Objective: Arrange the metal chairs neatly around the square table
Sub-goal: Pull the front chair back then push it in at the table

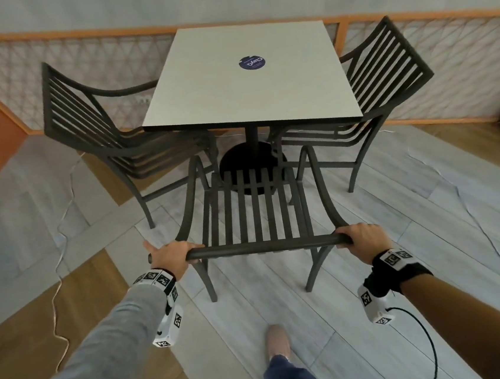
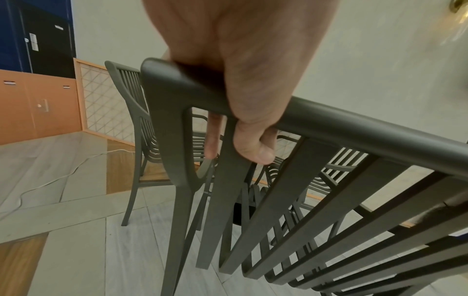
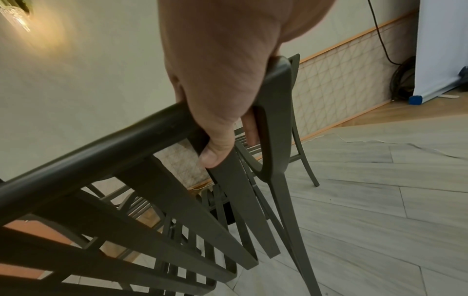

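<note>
With two chairs already flanking the square table left and right, the left hand and right hand clasp the top rail of the near chair; next, presumably, a straight push farther under the near edge.

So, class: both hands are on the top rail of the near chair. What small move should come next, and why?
Probably push the near chair straight forward toward the square table. Left hand and right hand grip its top rail, yet its seat sits short of the table edge, while the side chairs are tucked under.
</note>
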